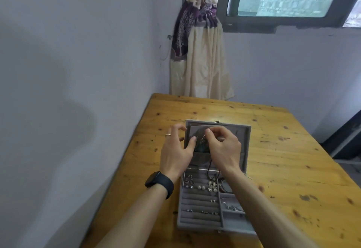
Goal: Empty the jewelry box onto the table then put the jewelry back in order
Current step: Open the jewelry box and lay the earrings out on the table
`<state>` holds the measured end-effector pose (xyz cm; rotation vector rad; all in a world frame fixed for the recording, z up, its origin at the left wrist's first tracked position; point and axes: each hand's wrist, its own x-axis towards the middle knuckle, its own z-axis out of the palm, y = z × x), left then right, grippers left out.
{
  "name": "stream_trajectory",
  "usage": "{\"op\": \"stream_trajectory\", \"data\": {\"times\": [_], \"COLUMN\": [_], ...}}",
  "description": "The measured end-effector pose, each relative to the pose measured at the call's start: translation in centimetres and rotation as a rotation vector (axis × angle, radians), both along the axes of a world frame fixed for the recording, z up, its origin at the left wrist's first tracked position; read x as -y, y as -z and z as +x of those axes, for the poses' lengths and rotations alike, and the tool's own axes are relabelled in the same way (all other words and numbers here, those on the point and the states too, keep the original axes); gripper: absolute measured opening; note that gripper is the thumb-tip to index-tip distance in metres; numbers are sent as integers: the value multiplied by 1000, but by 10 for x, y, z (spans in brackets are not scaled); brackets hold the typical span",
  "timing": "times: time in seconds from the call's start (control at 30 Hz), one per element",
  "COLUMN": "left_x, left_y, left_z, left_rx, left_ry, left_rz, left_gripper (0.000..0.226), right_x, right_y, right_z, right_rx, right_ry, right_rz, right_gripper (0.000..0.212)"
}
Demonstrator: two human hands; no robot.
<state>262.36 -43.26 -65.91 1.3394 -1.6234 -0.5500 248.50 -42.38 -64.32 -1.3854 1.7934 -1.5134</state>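
Box: grey velvet rectangular jewelry box (180, 208) lies wide open on the knotty pine table (283, 160), at 6 o'clock of the view. Its lid (245, 146) is laid back flat at 12 o'clock of the tray.
Right hand: the right hand (224, 148) is over the lid, thumb and forefinger nipped tight on the top of a necklace (202, 144) with a dark pendant that sits against the lid lining.
Left hand: the left hand (173, 150) is at 9 o'clock of the lid. The thumb rests on the lining, the other fingers are loosely curved and hold nothing.
Cord: a thin black cord (210, 166) trails from under the right hand toward 6 o'clock, into the tray. Can't tell whether it belongs to that necklace.
Tray: small silver and pearl studs (201, 187) are tucked in the ring rolls, with more pieces in the compartments at 3 o'clock.
Progress: early, I'd say. Every piece in view sits in the box, so the emptying looks barely begun, with this necklace likely among the first out.
Left to do: clear lid and tray, then sort everything back in.
Worn: black smartwatch (159, 182) on the left wrist, pale band ring (168, 135) on a left finger.
Writing: none readable. No brand shows on the box, and the watch face is dark.
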Motion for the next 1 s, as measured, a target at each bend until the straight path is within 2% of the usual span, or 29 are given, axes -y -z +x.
{"op": "stream_trajectory", "data": {"times": [0.13, 0.27, 0.43, 0.6, 0.67, 0.8, 1.0], "left_x": [-1, 2, 2, 1, 1, 0, 4], "left_y": [-1, -1, -1, 1, 0, -7, -20], "left_z": [-7, -14, -23, -34, -38, -44, -48], "left_rx": [171, 234, 343, 365, 341, 228, 63], "left_ry": [-52, -91, -151, -200, -221, -279, -269], "left_rz": [-53, -59, -75, -45, -37, -39, -48], "left_gripper": [22, 21, 18, 13, 10, 11, 11], "right_x": [-20, -39, -69, -97, -101, -102, -104], "right_y": [-7, -2, 43, 82, 90, 91, 91], "right_z": [-7, -29, -64, -74, -75, -69, -68], "right_rx": [259, 321, 198, 24, -6, -224, -292], "right_ry": [-33, -41, 8, 18, -3, -40, -79], "right_rz": [-98, -111, 81, 148, 127, 110, 126], "right_gripper": [7, 7, 14, 17, 16, 14, 11]}}
